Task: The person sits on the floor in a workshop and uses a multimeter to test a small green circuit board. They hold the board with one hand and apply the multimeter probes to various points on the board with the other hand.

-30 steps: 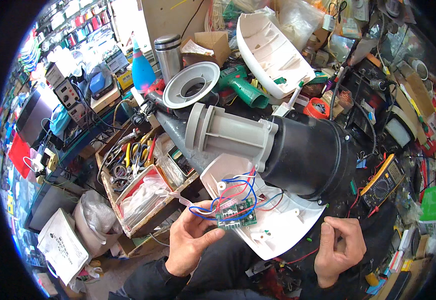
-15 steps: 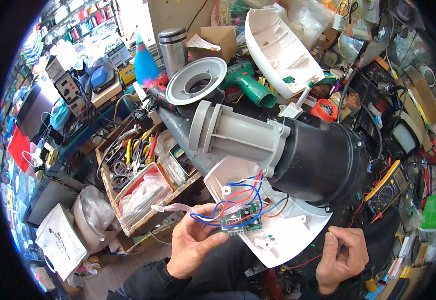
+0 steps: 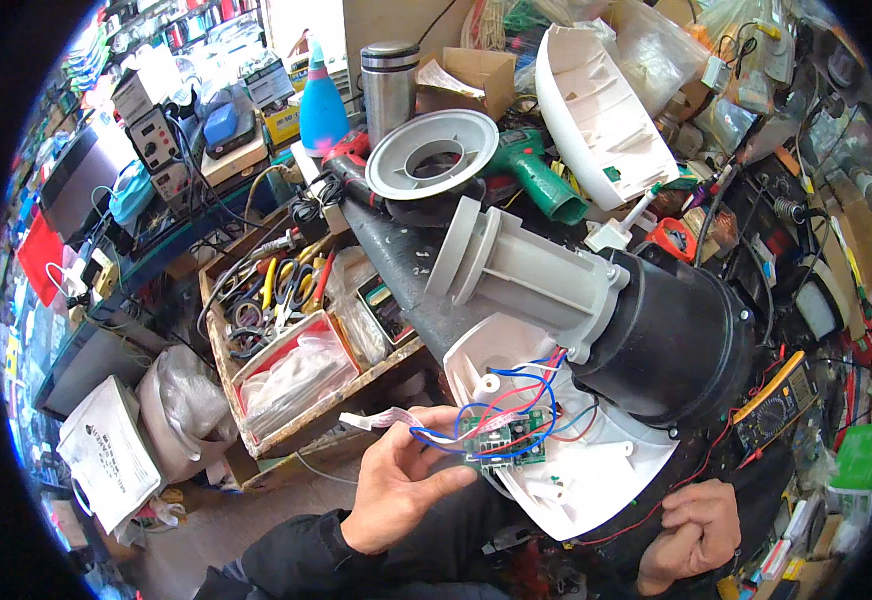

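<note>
My left hand (image 3: 404, 488) pinches a small green circuit board (image 3: 530, 446) by its left edge. Blue, red and white wires (image 3: 522, 388) loop over the board and run up to the motor housing. A white plug (image 3: 356, 421) on a short cable pokes out past my left fingers. Behind the board lies a curved white plastic cover (image 3: 596, 490). Beyond it rests a large black cylindrical housing (image 3: 671, 335) with a grey ribbed plastic part (image 3: 531, 275) fixed to its left end. My right hand (image 3: 691, 535) is loosely curled at the lower right, and nothing shows in its fingers.
An open tool drawer (image 3: 331, 385) with pliers and scissors stands at left. A multimeter (image 3: 776, 405) lies at right. At the back are a grey ring-shaped part (image 3: 386, 165), a green heat gun (image 3: 546, 185), a steel flask (image 3: 389, 95), a blue bottle (image 3: 323, 115) and another white shell (image 3: 601, 120).
The scene has shifted right and slightly down in the picture. My right hand has moved lower, its fingers curling from a thumb-and-finger pinch. My left hand still holds the board.
</note>
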